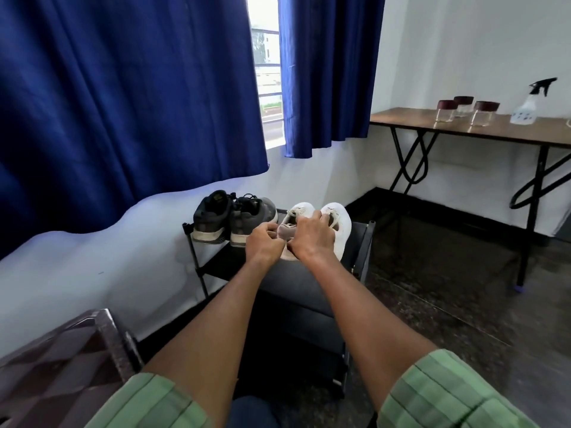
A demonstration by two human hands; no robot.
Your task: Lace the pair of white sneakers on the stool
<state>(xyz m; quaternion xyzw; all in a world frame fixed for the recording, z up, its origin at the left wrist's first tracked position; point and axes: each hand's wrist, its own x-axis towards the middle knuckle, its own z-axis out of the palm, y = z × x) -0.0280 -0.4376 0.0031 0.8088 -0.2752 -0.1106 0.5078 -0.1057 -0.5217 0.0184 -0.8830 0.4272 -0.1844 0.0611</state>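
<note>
A pair of dark sneakers (pixel 234 217) sits at the rack's (pixel 360 242) back left corner, beside the white sneakers (pixel 338 222) at its back right. Both hands cover the near white shoe. The left hand (pixel 264 245) has its fingers curled, pinching at the shoe's opening; the right hand (pixel 312 237) grips the upper, fingers bent over the laces.

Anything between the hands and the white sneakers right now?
Nothing visible: left hand and right hand are already at the left white sneaker. The dark sneakers sit off to the left.
</note>
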